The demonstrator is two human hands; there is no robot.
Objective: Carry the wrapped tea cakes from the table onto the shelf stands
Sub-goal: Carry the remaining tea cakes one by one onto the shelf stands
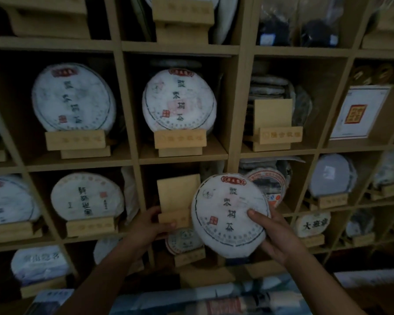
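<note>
My right hand (274,233) holds a round tea cake (228,210) wrapped in white paper with dark characters and a red label, thumb on its face, fingers behind. The cake hangs upright in front of the middle cubby of the lower shelf row. My left hand (152,226) grips the front lip of an empty wooden stand (178,198) in that cubby, just left of the cake. A matching wrapped cake (179,101) stands on its stand in the cubby above.
The wooden shelf grid (233,105) fills the view. Most cubbies hold wrapped cakes on stands. Another empty stand (274,123) sits in the upper right cubby with stacked cakes behind it. A boxed item (357,112) leans further right. Packages lie below my arms.
</note>
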